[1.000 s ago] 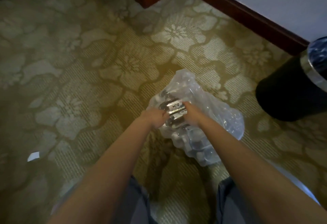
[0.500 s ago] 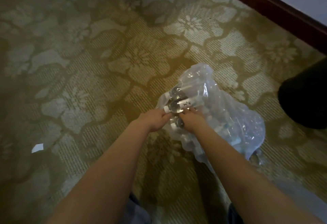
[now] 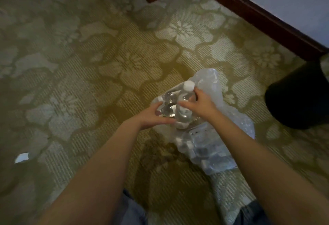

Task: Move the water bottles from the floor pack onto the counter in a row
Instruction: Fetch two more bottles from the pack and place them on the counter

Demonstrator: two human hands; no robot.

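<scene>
A small white scrap of paper (image 3: 21, 157) is lying at the far left on the olive-green carpet with pale flower patterns (image 3: 89, 64). Moving rightward, the left hand (image 3: 154, 116) is reaching in from a bare forearm, its fingers spread fairly wide and curving toward the lower part of a clear plastic water bottle with a white screw cap (image 3: 183, 111); the thumb is lying close against the bottle's base, though whether it is pressing on it cannot be told. The bottle is standing nearly upright, its cap tilting slightly away from the person, and it is rising out of the open end of the torn, crinkled clear plastic shrink-wrap pack (image 3: 213, 136) resting on the floor. The right hand (image 3: 199, 104) is wrapping around the bottle's upper body just under the neck, holding it. More bottles are showing dimly through the wrap nearer the person, blurred and hard to count. Further right, a dark brown wooden baseboard (image 3: 258, 15) is running along a pale wall, and a black round bin (image 3: 299, 96) is sitting at the right edge, well apart from the pack. Blue denim is showing at the bottom between the arms.
</scene>
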